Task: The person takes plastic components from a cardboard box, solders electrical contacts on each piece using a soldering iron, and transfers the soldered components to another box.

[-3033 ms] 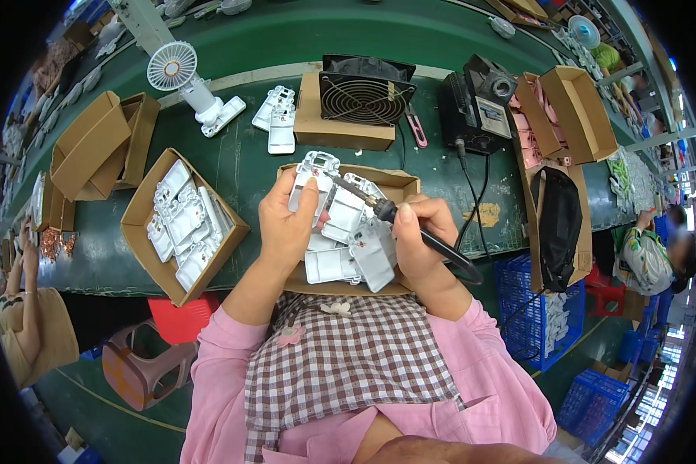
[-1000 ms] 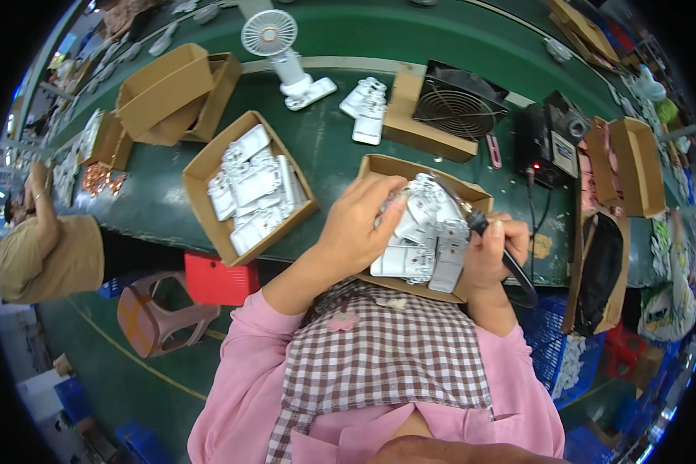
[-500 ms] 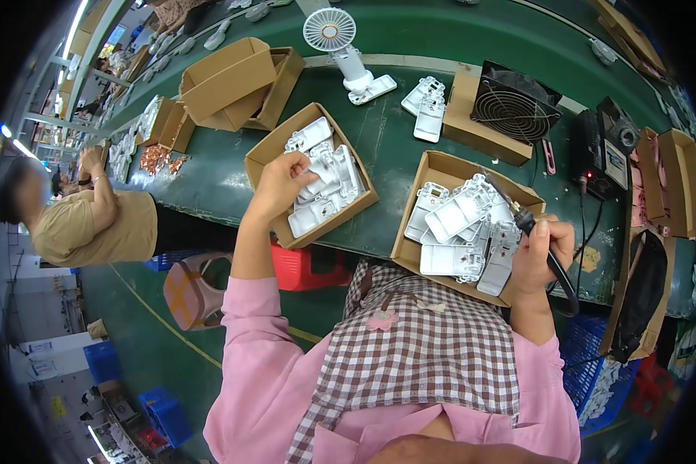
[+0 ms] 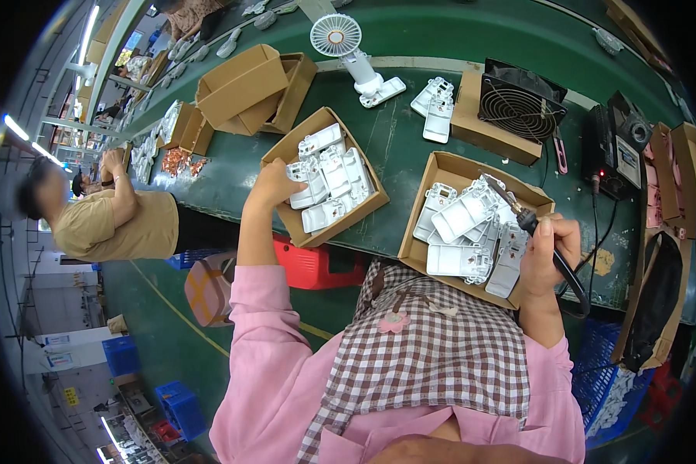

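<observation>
Right hand (image 4: 551, 251) grips soldering iron (image 4: 568, 276) — left hand (image 4: 274, 184) crosses rim of white-parts carton (image 4: 349, 226) near worktop's front edge (image 4: 380, 234).

No readable text or numbers, yellow sign (image 4: 71, 396) on the left-hand wall (image 4: 90, 380), pale sheets (image 4: 60, 359) near it, all too small to read

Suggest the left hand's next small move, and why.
Probably have the left hand pinch one of the white parts in the left box: its thumb is right by them, and it doesn't appear to have lifted one. The right hand isn't free: it grips the soldering iron, tip over the right box.
</observation>
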Demonstrator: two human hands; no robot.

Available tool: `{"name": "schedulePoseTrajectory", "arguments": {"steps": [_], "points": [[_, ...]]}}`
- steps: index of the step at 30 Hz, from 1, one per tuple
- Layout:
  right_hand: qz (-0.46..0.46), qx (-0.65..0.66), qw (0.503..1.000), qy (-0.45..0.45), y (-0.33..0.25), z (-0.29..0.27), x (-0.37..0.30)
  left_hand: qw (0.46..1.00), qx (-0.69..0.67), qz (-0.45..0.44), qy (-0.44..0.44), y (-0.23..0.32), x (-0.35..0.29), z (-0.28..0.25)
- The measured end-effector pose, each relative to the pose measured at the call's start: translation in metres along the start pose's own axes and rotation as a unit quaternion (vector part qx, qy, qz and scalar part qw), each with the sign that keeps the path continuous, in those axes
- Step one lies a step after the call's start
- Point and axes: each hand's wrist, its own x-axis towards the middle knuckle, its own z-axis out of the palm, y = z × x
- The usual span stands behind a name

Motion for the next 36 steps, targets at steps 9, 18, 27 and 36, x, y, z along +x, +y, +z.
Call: {"name": "schedulePoseTrajectory", "arguments": {"steps": [9, 18, 27, 36], "points": [[-0.001, 0.006, 1.0, -0.014, 0.0, -0.001, 0.002, 0.996, 0.037, 0.057, -0.054, -0.004, 0.015, -0.005], [0.002, -0.037, 0.999, -0.026, -0.006, 0.004, 0.005, 0.976, -0.211, 0.048, -0.021, -0.006, 0.004, -0.025], [0.025, -0.028, 0.999, -0.036, -0.005, 0.002, 0.004, 0.971, -0.221, 0.082, -0.044, -0.003, -0.011, 0.016], [0.044, -0.027, 0.998, -0.033, -0.007, 0.003, 0.004, 0.928, -0.357, 0.086, -0.065, 0.0, -0.021, 0.025]]}}
